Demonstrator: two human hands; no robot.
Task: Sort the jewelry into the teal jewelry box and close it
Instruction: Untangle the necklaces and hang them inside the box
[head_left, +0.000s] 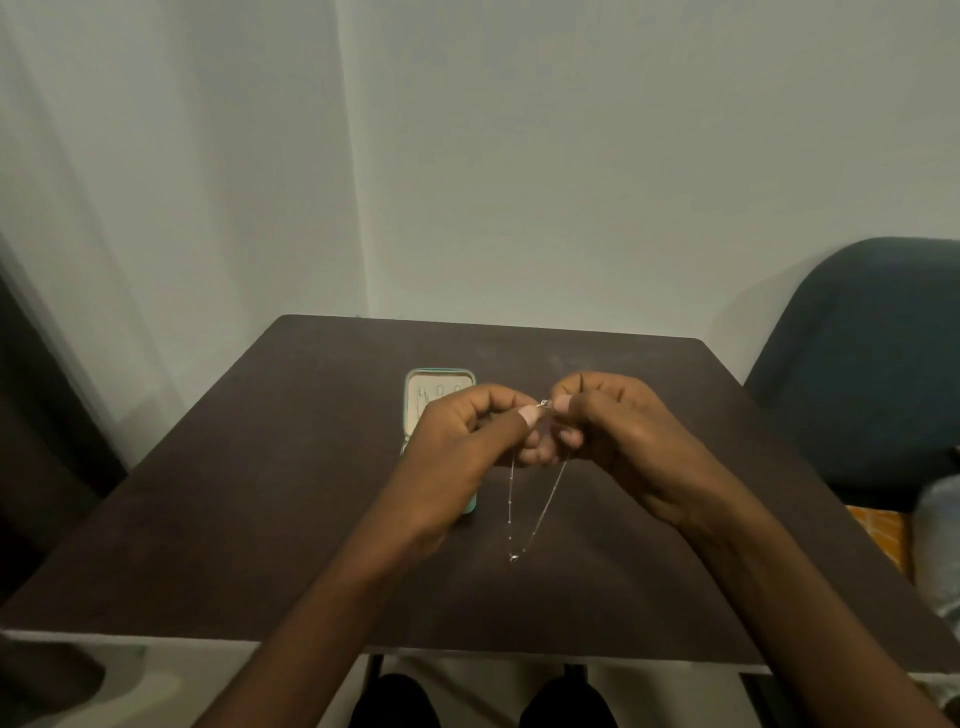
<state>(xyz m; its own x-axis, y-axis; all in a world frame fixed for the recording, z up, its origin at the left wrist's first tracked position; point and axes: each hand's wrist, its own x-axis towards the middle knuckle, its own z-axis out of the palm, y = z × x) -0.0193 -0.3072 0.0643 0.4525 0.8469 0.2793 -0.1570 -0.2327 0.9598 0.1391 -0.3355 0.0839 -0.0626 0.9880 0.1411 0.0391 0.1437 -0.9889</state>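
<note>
1. A dark table (260, 493) fills the lower half of the head view, set against a pale wall, with a dark blue chair (862, 364) off its right side.

2. The teal jewelry box (439, 376) lies open on the table, left of centre. Its pale lid lining faces up, with what look like small pieces on it, too small to name. The near half is mostly hidden behind the left hand.

3. The left hand (462, 447) is raised above the table with fingers curled, thumb and forefinger pinching one end of the necklace (540, 509) at the top.

4. The right hand (618, 431) meets it there, fingers curled too, pinching the other end. The two pinches nearly touch, at what appears to be the clasp.

5. The necklace is a thin, beaded silver chain. It hangs from the pinches as a narrow loop, its long axis near vertical, with a tiny pendant at the bottom close to the table.

6. Judging from this, the chain is being fastened or readied for stowing. The box sits just left of and beyond the pinch point, nearer the left hand, so the carry should be a short move leftward and away, with the dangling loop liable to drag or snag.
</note>
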